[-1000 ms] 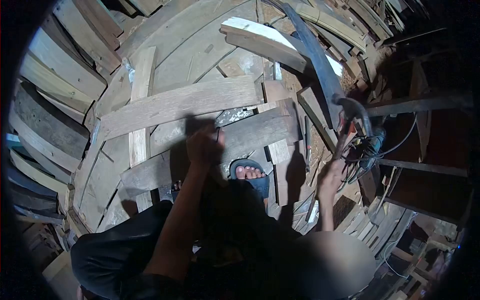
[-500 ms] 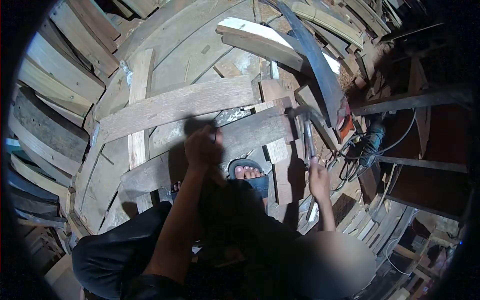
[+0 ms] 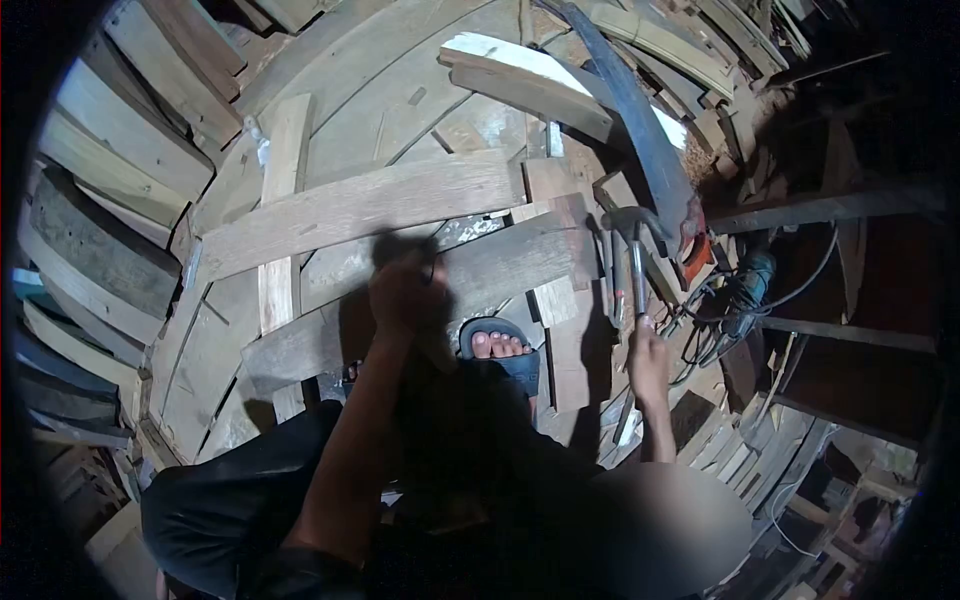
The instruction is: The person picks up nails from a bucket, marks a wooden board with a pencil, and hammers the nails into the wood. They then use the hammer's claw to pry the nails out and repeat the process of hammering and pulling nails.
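My right hand (image 3: 648,362) is closed round the lower handle of a hammer (image 3: 639,265). The hammer's metal head is up, beside the right end of a weathered wooden plank (image 3: 505,262) and apart from it. On the middle of that plank, my left hand (image 3: 405,290) is closed over the far edge, its fingertips mostly lost in shadow. A second, paler plank (image 3: 360,212) lies beyond it, roughly alongside. Crosspieces run beneath both, among them a light batten (image 3: 280,285) at the left and a short wide board (image 3: 567,365) at the right.
A handsaw (image 3: 640,120) with a red-orange handle leans over a thick beam (image 3: 530,90) at the upper right. A corded power tool (image 3: 750,285) lies among cables. Curved boards (image 3: 100,235) are stacked at the left. My sandalled foot (image 3: 500,348) is close to the near plank.
The hammer has swung away to the right from the near plank's end, and my right hand has shifted slightly right with it. My left hand stays on the plank.
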A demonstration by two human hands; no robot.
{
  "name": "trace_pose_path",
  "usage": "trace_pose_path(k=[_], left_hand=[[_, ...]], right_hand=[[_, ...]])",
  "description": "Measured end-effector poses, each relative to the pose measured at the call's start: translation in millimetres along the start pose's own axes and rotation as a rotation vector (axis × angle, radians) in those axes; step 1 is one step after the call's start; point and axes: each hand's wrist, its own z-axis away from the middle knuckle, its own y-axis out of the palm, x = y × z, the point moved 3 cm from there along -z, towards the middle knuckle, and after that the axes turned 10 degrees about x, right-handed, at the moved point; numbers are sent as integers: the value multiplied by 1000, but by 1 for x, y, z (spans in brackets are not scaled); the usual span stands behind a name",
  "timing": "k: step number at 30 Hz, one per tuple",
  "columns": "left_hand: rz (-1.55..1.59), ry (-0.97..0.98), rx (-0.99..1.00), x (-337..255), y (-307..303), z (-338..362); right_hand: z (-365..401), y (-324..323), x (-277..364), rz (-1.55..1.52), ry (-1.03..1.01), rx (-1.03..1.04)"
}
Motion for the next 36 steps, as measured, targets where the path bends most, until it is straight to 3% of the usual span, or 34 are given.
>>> trace_pose_path(k=[6, 7, 9, 11, 12, 15, 18, 21, 22, 26, 27, 29, 32, 35, 36], left_hand=[[-113, -4, 106, 5, 2, -3], [-101, 11, 75, 7, 4, -2], [-76, 33, 10, 9, 6, -2], [-46, 70, -4, 10, 6, -4], [-35, 86, -3, 12, 6, -1], [-78, 80, -3, 14, 8, -1], [-162, 53, 42, 25, 19, 2], [-85, 193, -168, 20, 13, 4], [-174, 67, 12, 23, 18, 2], [37, 504, 18, -17, 6, 4], [8, 433, 164, -40, -2, 11], [-176, 429, 189, -58, 11, 20], [-181, 459, 143, -52, 29, 16], [-144, 346, 325, -64, 10, 11], [-117, 387, 306, -65, 5, 5]], right_hand=[[-6, 10, -8, -130, -148, -49], [0, 10, 13, 42, -119, -46], [0, 5, 23, 43, -32, 46], [-6, -3, 11, -16, -23, -60], [-6, -6, 12, -103, -114, -72], [-10, 5, 0, -212, -97, -56], [3, 3, 27, 177, -120, 21], [7, -1, 18, -99, -27, 2], [8, -3, 12, -146, 1, 20], [18, -14, 4, -92, 5, -23], [24, -17, 9, -98, -49, -47], [44, -27, 30, -52, -52, -48], [56, -28, 29, -14, -173, -108], [56, -42, 17, -74, -97, 94], [61, -53, 27, -4, -36, 99]])
